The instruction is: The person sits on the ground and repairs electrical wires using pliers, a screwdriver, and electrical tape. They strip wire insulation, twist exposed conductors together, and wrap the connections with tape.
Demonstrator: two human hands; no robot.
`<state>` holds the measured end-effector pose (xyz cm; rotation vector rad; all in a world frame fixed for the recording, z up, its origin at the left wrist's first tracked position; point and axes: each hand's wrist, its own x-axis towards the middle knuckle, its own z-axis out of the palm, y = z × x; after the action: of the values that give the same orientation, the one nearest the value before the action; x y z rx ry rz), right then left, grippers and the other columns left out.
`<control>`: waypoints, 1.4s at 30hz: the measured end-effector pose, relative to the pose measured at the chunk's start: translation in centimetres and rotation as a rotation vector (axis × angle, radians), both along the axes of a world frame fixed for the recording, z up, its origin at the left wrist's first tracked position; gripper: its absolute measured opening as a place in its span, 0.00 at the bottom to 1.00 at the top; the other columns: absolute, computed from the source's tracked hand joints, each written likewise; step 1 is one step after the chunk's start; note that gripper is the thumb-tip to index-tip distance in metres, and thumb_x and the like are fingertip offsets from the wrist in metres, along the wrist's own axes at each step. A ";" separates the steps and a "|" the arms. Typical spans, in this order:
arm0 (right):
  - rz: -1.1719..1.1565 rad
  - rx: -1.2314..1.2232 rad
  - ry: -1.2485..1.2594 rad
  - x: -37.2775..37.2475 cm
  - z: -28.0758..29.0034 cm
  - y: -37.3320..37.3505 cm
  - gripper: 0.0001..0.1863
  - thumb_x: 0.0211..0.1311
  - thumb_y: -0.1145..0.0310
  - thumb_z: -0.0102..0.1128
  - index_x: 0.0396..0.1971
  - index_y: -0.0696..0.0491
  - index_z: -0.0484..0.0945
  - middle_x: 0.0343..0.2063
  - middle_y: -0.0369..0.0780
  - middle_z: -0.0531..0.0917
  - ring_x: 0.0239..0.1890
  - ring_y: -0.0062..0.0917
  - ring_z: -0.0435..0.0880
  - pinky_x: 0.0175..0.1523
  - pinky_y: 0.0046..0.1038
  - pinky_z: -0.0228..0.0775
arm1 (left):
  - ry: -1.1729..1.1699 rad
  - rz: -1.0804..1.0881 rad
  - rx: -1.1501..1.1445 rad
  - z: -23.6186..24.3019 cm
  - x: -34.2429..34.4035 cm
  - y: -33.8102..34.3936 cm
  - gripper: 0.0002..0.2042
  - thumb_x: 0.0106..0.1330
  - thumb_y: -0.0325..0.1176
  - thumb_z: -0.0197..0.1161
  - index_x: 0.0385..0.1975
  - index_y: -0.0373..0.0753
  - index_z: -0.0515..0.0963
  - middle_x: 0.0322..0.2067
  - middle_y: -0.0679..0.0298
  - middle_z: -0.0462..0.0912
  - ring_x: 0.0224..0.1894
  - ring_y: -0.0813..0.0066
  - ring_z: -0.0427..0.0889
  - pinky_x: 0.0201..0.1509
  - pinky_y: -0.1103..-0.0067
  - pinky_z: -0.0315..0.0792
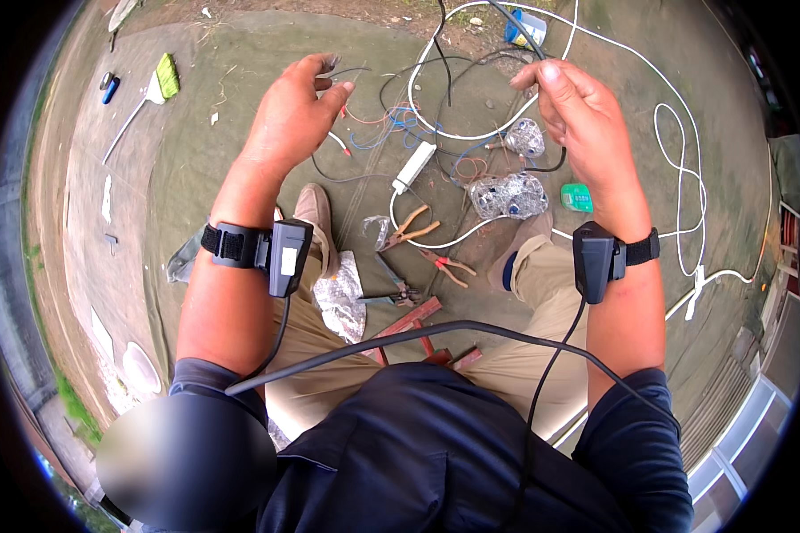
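My right hand (582,115) pinches a black cable (517,25) between thumb and fingers. The cable comes down from the top edge, and a black length also shows below the palm. Over to the left, my left hand (295,111) hovers with thumb and fingers apart and curled, seemingly holding nothing; a thin dark wire shows beside its fingertips. Between the hands, thin blue and orange wires (404,120) lie tangled near a white oblong box (414,168). Under my right hand sit plastic-wrapped bundles (508,195), contents hard to make out, and a smaller wrapped one (524,139).
Orange-handled pliers (412,228), red-handled pliers (446,266) and a teal-handled tool (394,290) lie between my feet, near a red metal frame (409,325). White cable (649,67) loops at right. A blue-white tub (526,29) and a green object (576,197) stand nearby.
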<state>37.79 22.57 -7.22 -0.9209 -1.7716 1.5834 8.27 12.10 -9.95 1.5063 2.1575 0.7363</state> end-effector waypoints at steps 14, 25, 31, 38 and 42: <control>0.174 -0.101 0.166 -0.8 1.6 -1.5 0.25 0.72 0.49 0.52 0.37 0.60 0.83 0.14 0.25 0.62 0.19 0.10 0.58 0.26 0.18 0.48 | -0.238 0.070 0.098 0.8 1.0 0.2 0.30 0.67 0.32 0.65 0.66 0.33 0.62 0.60 0.52 0.75 0.44 0.71 0.85 0.44 0.78 0.77; 0.219 -0.085 0.066 -0.6 1.3 -1.4 0.24 0.73 0.51 0.50 0.42 0.61 0.80 0.18 0.29 0.66 0.21 0.12 0.61 0.28 0.19 0.52 | -0.437 0.020 -0.005 0.7 1.1 0.3 0.13 0.73 0.38 0.59 0.47 0.34 0.78 0.38 0.65 0.85 0.31 0.82 0.81 0.36 0.82 0.75; -0.078 0.120 -0.022 -0.6 -0.7 0.0 0.23 0.70 0.54 0.57 0.50 0.59 0.78 0.38 0.37 0.82 0.44 0.22 0.79 0.50 0.23 0.67 | -0.552 0.194 0.042 2.0 -1.1 0.0 0.14 0.73 0.41 0.56 0.44 0.35 0.78 0.35 0.64 0.85 0.28 0.81 0.80 0.35 0.82 0.73; -0.177 0.097 -0.088 1.4 -1.6 2.0 0.22 0.70 0.57 0.58 0.53 0.58 0.77 0.44 0.40 0.82 0.48 0.25 0.81 0.58 0.28 0.67 | -0.788 0.596 0.373 3.5 -7.0 -2.5 0.13 0.74 0.40 0.55 0.46 0.35 0.75 0.36 0.59 0.86 0.29 0.76 0.83 0.32 0.82 0.76; -0.163 0.087 -0.101 1.2 -2.4 2.5 0.21 0.70 0.58 0.57 0.53 0.59 0.77 0.44 0.41 0.82 0.47 0.24 0.81 0.58 0.28 0.68 | -0.793 0.758 0.648 4.1 -10.6 -4.3 0.18 0.76 0.32 0.47 0.59 0.27 0.66 0.52 0.45 0.79 0.48 0.56 0.84 0.43 0.75 0.81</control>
<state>39.01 25.06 -9.64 -1.0899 -1.7699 1.3685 -2.36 7.76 -5.85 0.3485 1.8446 2.0136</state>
